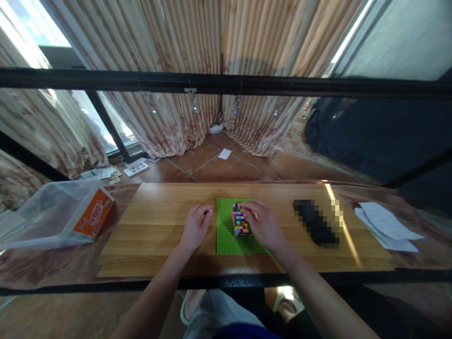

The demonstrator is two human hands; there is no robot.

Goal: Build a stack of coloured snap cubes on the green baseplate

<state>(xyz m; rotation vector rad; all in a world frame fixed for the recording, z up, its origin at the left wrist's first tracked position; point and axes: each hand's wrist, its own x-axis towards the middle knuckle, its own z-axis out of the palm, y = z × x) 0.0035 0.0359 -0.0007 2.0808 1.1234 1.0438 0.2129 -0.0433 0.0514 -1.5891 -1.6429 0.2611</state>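
A green studded baseplate [224, 240] lies on the wooden board in front of me. On it sits a compact block of small multicoloured toy bricks [240, 226], in pink, green, yellow, red, white and blue. My right hand [264, 223] reaches over this block from the right, thumb and fingers closed at its upper right part. The palm hides the block's right side and part of the baseplate. Left of the baseplate, my left hand [196, 228] hovers over the wood, with thumb and forefinger pinched together. Whatever may be between those fingertips is too small to tell.
A clear plastic bin [52, 214] with an orange label stands at the left. A black, pixel-blurred object [316, 223] lies on the wooden board [148, 235] at right, with white papers [388, 226] beyond. A dark metal bar [226, 82] crosses in front of the curtains.
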